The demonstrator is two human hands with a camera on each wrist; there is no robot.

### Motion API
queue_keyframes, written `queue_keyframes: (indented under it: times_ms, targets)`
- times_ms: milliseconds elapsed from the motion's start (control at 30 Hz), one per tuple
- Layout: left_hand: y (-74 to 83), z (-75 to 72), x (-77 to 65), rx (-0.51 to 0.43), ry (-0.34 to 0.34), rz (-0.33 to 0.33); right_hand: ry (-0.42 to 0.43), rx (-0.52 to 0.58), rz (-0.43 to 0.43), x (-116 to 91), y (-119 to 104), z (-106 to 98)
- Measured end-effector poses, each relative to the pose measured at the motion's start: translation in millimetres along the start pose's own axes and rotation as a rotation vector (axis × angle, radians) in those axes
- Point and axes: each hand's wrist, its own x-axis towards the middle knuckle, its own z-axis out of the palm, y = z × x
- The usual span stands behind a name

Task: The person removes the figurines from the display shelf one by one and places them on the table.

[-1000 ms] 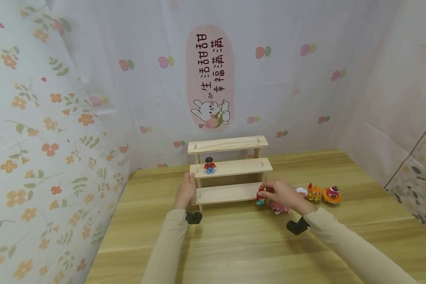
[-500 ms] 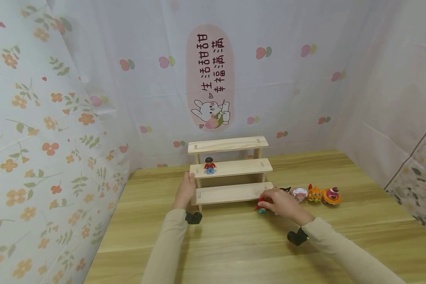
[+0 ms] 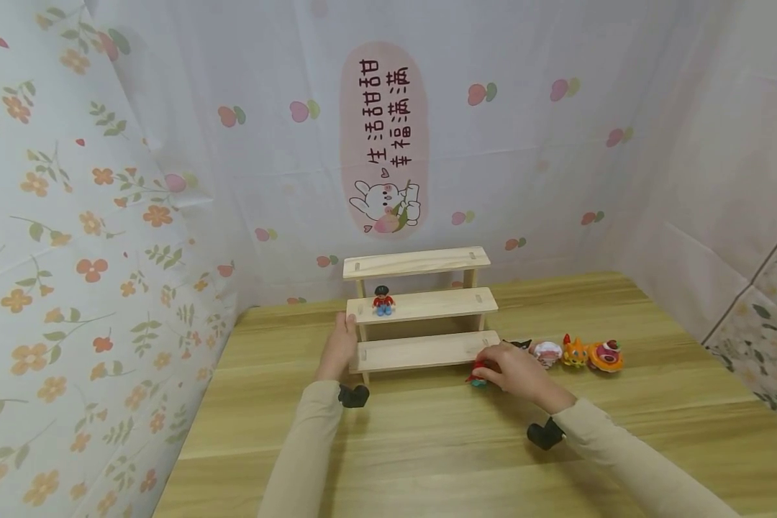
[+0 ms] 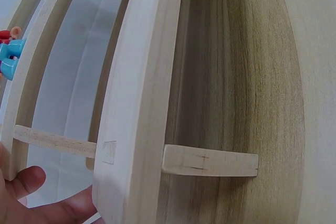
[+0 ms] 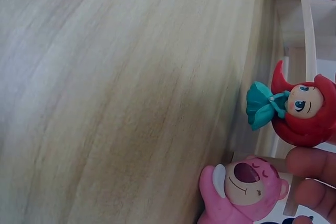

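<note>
My right hand pinches a small red-haired doll figurine in a teal dress by its head, at the right front of a three-tier wooden shelf. Beside it in the right wrist view is a pink bear figurine, which my hand hides in the head view. At the shelf's left end my left hand grips the side; in the left wrist view its thumb lies against the middle board. A dark-haired figurine in red top and blue trousers sits on the middle board, towards the left.
Right of the shelf several toys stand in a row: a black-topped one, a white and pink one, an orange one and an orange and purple one. A patterned curtain hangs behind the wooden table.
My right hand has shifted slightly towards me with the red-haired figurine. The black-topped toy now shows behind it, and the pink bear is covered. My left hand stays put.
</note>
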Motion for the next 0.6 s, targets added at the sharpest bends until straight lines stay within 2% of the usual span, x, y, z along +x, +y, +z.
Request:
queue_keyframes:
  times_ms: [600]
  targets:
    - [-2.2,0.5,2.2,-0.009,-0.012,-0.004,0.044,-0.057,-0.044,-4.5,6.7,7.8]
